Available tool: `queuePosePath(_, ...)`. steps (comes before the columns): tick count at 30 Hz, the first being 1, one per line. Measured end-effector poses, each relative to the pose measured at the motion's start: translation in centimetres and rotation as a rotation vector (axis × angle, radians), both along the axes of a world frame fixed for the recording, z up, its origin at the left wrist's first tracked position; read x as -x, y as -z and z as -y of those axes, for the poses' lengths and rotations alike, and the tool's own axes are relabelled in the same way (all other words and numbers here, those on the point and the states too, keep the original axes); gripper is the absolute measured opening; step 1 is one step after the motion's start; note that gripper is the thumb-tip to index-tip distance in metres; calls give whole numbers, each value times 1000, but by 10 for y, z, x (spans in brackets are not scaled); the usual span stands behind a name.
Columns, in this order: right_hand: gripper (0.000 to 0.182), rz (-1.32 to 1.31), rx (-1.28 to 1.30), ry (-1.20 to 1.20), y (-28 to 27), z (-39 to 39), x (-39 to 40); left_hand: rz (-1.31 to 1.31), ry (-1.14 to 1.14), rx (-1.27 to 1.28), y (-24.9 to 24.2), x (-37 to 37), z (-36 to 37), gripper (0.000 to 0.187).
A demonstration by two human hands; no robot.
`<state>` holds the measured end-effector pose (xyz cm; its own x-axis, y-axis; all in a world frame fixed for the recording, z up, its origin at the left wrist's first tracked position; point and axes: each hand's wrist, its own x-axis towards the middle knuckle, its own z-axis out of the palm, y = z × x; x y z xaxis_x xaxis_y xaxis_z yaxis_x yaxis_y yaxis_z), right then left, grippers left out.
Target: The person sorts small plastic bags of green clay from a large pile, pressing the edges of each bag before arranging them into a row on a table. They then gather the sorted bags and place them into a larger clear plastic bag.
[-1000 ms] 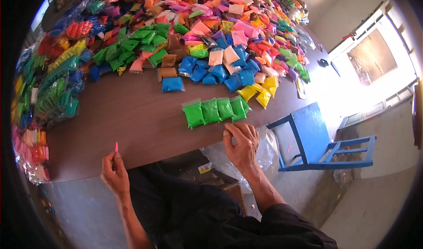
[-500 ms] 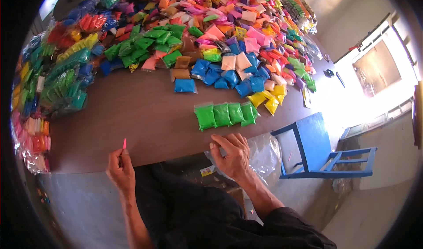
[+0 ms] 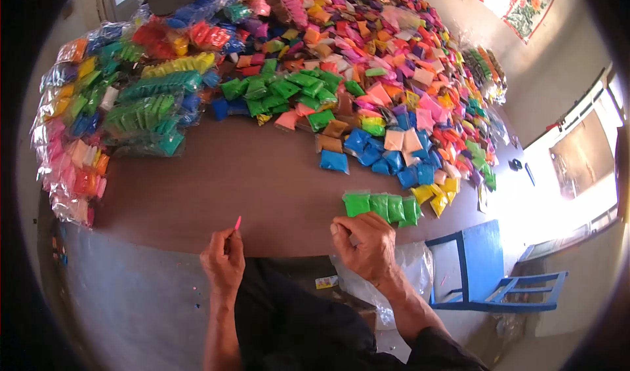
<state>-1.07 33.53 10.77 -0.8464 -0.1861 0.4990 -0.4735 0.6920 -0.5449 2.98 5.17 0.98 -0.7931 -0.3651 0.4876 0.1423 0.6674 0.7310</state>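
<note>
My left hand [image 3: 223, 259] is closed in a pinch at the table's near edge. From between its thumb and fingers a slim pink pointed piece [image 3: 237, 223] sticks up; its lower end is hidden. My right hand [image 3: 367, 246] has its fingers curled in by the near edge, just in front of a row of green packets [image 3: 357, 204]. Whether anything is inside those curled fingers is hidden. The green packets lie overlapping side by side, and the right knuckles cover part of their lower side in view.
Small coloured packets [image 3: 387, 76] are heaped across the back of the brown table [image 3: 216, 187]. Larger clear bags of packets [image 3: 141, 118] are stacked at left. Yellow packets [image 3: 438, 204] lie right of the green row. A blue chair [image 3: 482, 259] and a clear plastic bag [image 3: 413, 263] are at right.
The view has swung, so the table and its things sit further right and lower. My right hand's fingers, loosely spread before, are now curled. My left hand still pinches the pink piece.
</note>
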Motion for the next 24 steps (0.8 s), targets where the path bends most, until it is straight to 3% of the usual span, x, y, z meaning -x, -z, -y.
queuePosePath(6,17,59,-129,-23,-20,18,50,46,32,-83,-13,4,8,9)
queuePosePath(10,19,-60,-351,33,-14,21,104,71,13,-115,-10,18,25,9)
queuePosePath(13,16,4,-440,75,-24,31,141,-10,-13,17,-2,26,29,8)
queuePosePath(17,22,-168,-658,69,-3,32,199,-32,-29,-55,-6,27,27,7)
queuePosePath(24,30,-299,-705,108,28,45,234,-43,-37,-63,-3,25,30,8)
